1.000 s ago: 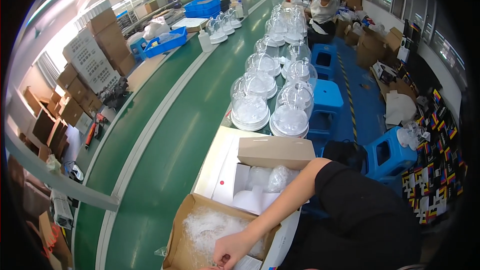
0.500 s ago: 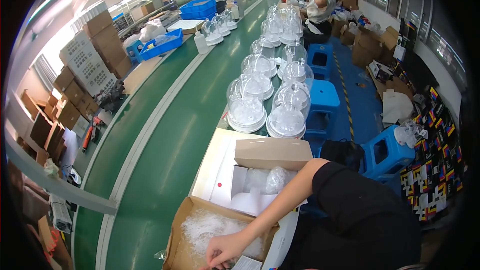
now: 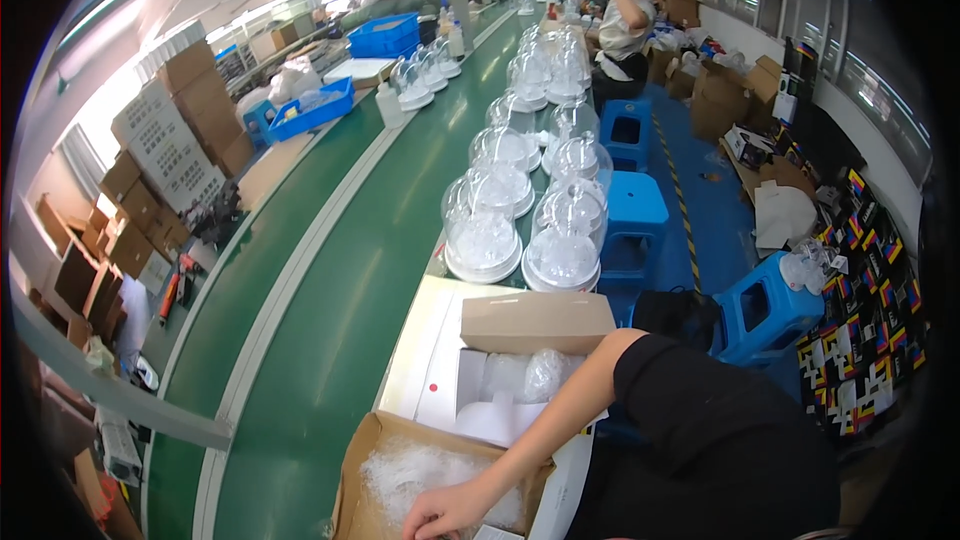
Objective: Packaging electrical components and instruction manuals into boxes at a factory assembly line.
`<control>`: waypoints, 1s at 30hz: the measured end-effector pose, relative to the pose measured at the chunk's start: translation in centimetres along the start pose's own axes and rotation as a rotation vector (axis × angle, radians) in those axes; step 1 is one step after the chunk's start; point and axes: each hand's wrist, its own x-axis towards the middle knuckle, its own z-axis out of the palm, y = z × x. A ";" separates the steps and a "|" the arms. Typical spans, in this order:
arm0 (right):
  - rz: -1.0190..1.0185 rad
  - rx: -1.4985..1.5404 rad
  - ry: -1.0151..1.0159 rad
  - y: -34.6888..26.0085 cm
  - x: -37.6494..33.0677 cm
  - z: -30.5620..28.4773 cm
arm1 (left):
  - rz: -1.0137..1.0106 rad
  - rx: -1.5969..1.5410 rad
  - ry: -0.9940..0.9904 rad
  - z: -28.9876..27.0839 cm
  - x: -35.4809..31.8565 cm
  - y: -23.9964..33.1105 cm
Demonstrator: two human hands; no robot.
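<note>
Cardboard box [image 3: 365, 470] of clear plastic bags [image 3: 420, 475] sits at the lower centre of the frame, on the table [image 3: 415, 360]. Your right hand [image 3: 445, 510] rests on the bags, fingers curled; whether they grip anything cannot be told. Your left hand is out of view.

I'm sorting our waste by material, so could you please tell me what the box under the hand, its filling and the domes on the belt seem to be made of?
The open box: brown corrugated cardboard, matt, with raw flaps. Its filling: likely thin clear plastic bags, crinkled and glinting. The domes: clear, glossy hard plastic or possibly glass, see-through with bright highlights. The hand rests at the box's near edge.
</note>
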 end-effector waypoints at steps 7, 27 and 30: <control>-0.180 -0.223 0.004 1.0 0.8 -0.3 | 0.052 -0.005 -0.032 1.2 2.1 -0.2; -0.178 -0.213 0.063 -0.6 0.1 0.5 | 0.043 0.075 -0.047 0.3 1.9 -0.8; -0.151 -0.234 0.060 -0.9 -0.1 0.6 | 0.027 0.098 -0.029 -0.2 1.1 -0.7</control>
